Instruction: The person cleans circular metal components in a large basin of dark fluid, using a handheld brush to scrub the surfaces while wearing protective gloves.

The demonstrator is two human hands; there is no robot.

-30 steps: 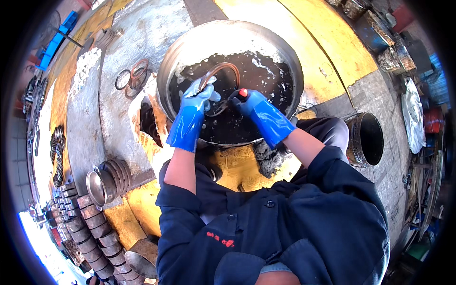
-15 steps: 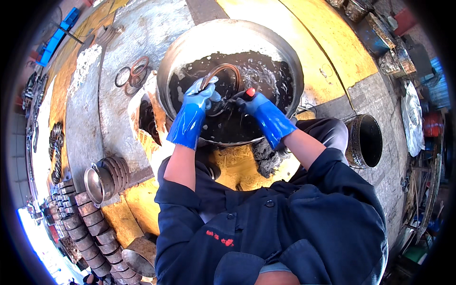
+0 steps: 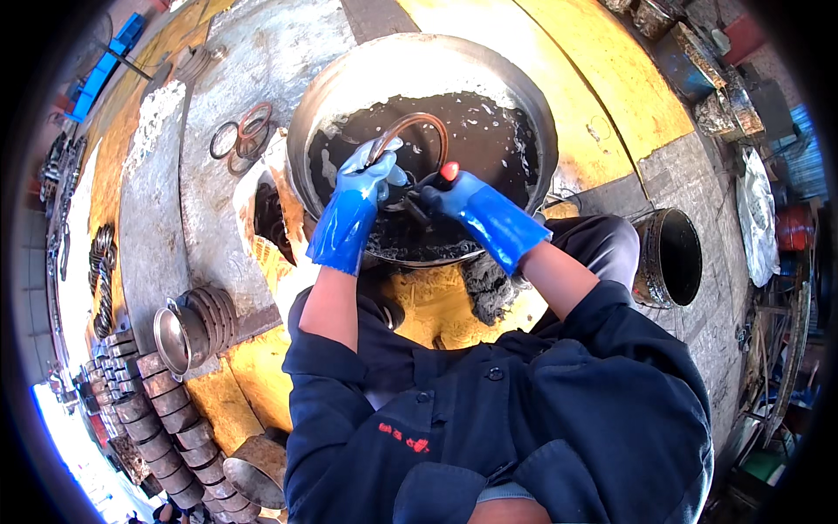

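Observation:
My left hand (image 3: 368,175), in a blue rubber glove, is closed around the left side of a brown ring (image 3: 436,131). The ring is held tilted over a wide metal basin (image 3: 299,131) of dark liquid (image 3: 484,157). My right hand (image 3: 456,194), gloved too, is closed on a red-handled tool (image 3: 449,170), its red end sticking up past the thumb. The tool's dark working end is at the near part of the ring, mostly hidden by the glove, so I cannot tell whether it is a brush.
More rings (image 3: 249,135) lie on the floor left of the basin, near a torn sack (image 3: 271,218). A black-mouthed bucket (image 3: 676,258) stands right of my knee. Metal collars (image 3: 196,332) and stacked cylinders (image 3: 166,419) are at lower left. A dark rag (image 3: 491,288) lies below the basin.
My right hand has shifted slightly up and left with the tool, close to the ring. The splashing liquid in the basin has calmed. My left hand keeps the ring in nearly the same place.

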